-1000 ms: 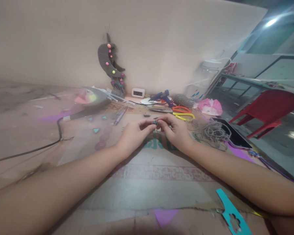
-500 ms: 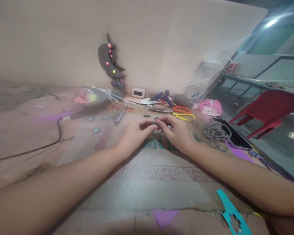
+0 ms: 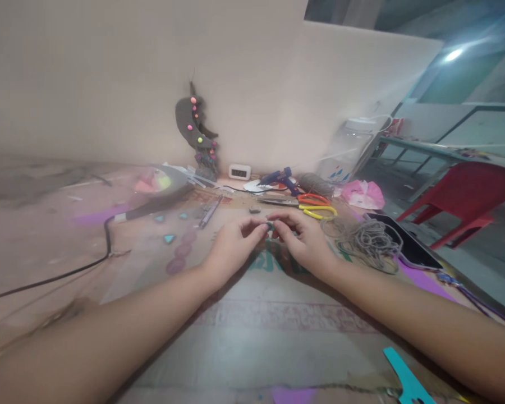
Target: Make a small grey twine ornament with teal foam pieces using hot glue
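My left hand point(image 3: 235, 242) and my right hand point(image 3: 305, 240) meet above the middle of the board. Between their fingertips is a small dark greenish piece point(image 3: 270, 225), pinched from both sides. Fingers cover most of it, so its kind does not show. Just beyond the hands lie a little grey lump point(image 3: 255, 210) and scissors point(image 3: 318, 211) with orange and yellow handles. A tangle of grey cord point(image 3: 374, 242) lies to the right of my right hand. Several small teal triangles, one a heart-like piece point(image 3: 169, 239), lie to the left.
A blue glue gun point(image 3: 278, 178), a white digital clock point(image 3: 239, 171) and a clear jug point(image 3: 347, 148) stand along the wall. A grey crescent ornament point(image 3: 189, 124) leans there. A phone point(image 3: 408, 247) lies right; a black cable point(image 3: 67, 273) runs left. Beyond is a red chair point(image 3: 480, 191).
The camera view has tilted, so the scene sits slightly lower. Both hands keep their pinch on the small piece, which now shows a greener side.
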{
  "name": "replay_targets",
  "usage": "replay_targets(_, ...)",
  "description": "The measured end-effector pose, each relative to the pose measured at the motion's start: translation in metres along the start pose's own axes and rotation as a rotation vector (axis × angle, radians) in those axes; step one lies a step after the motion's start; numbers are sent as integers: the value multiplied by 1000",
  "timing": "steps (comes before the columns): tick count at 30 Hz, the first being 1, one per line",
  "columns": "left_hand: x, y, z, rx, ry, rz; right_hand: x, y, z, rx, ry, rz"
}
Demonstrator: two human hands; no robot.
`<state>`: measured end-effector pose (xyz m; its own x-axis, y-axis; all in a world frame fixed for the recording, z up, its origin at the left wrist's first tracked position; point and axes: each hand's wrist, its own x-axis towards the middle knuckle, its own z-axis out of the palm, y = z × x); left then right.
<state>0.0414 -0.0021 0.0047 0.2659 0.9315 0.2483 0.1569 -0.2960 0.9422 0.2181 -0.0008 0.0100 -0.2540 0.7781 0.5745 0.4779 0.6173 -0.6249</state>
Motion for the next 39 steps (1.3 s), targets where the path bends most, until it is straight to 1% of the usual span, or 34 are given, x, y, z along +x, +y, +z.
replay_targets(6,1,1,0,8,16,-30,-1,-3,1,13,1,98)
replay_targets(12,1,1,0,-17,17,-38,1,-5,0,136,-2,166)
replay_targets(18,2,2,0,-20,45,-48,1,-9,2,306,-73,354)
replay_targets(21,2,2,-1,-9,32,-51,1,-11,3,372,-96,419)
replay_targets(24,2,0,0,-9,25,-46,2,-10,5,405,-92,468)
replay_targets(30,2,-2,-1,1,44,-56,2,-8,7,414,-88,472)
replay_targets(36,-1,9,-1,-77,81,-75,2,-8,7,364,-82,452)
replay_targets(39,-2,11,-1,-107,97,-84,1,-7,8,378,-89,438)
